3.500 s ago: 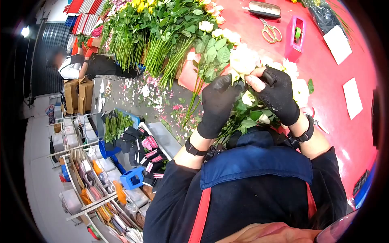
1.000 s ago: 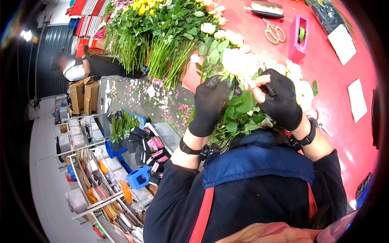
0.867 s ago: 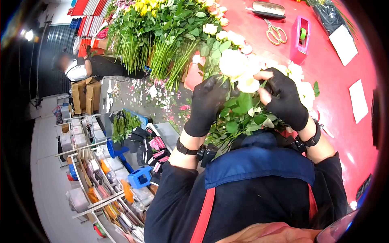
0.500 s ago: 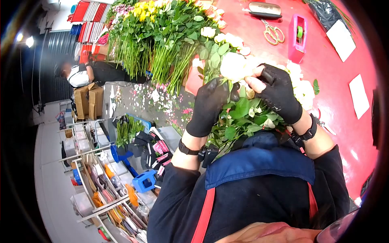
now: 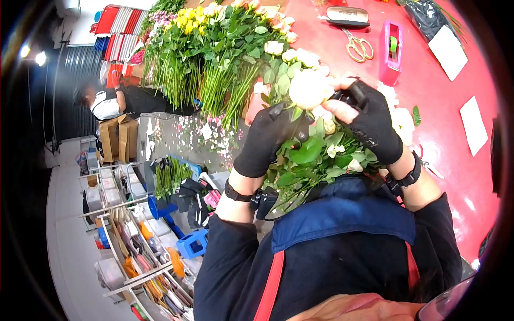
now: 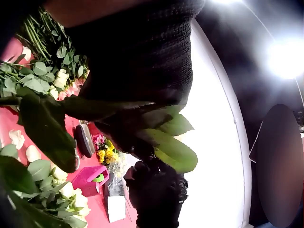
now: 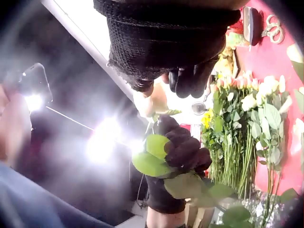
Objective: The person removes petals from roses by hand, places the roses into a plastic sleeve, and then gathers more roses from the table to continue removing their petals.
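Observation:
A large white rose (image 5: 309, 90) stands in front of the person's chest in the head view. My left hand (image 5: 270, 136), in a black glove with a dark wrist strap, grips its stem just below the bloom. In the right wrist view, the left hand's fingers (image 7: 183, 149) curl round the leafy stem. My right hand (image 5: 369, 120), in a black glove with bare thumb and fingertip, pinches at the bloom's outer petals. The rose (image 7: 152, 100) also shows under the right hand in the right wrist view. Green rose leaves (image 5: 306, 152) hang below both hands.
A red table (image 5: 428, 128) bears gold-handled scissors (image 5: 360, 49), a pink tape dispenser (image 5: 391, 52), a dark case (image 5: 348, 16) and white cards (image 5: 475, 125). Bundled roses (image 5: 219, 59) lie at its far left. Shelves (image 5: 134, 241) and another person (image 5: 104, 104) are at left.
The rose and my left hand have shifted slightly left. My right fingers, spread beside the bloom about a second ago, have closed back onto its petals.

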`<action>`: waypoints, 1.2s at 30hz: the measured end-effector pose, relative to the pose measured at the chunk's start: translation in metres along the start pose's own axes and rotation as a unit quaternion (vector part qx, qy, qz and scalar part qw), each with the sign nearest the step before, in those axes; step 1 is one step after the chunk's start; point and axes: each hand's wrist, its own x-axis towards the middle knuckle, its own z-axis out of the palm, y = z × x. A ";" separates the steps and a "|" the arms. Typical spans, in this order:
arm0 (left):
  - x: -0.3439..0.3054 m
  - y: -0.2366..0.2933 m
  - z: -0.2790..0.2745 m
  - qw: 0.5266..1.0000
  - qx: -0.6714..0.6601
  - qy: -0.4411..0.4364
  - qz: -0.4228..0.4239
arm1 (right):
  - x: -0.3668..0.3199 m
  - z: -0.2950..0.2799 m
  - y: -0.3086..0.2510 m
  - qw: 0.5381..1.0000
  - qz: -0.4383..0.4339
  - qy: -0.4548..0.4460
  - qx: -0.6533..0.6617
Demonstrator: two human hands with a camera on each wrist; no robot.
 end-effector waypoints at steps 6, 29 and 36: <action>0.001 -0.006 0.010 1.000 -0.015 0.006 0.009 | -0.003 -0.003 0.004 0.992 -0.094 -0.023 -0.076; -0.006 -0.061 -0.005 0.979 0.172 -0.014 0.108 | -0.005 -0.013 0.000 0.996 -0.046 -0.006 -0.078; -0.008 -0.068 -0.003 0.992 0.113 -0.024 0.049 | -0.002 -0.023 -0.025 0.985 -0.010 -0.125 -0.119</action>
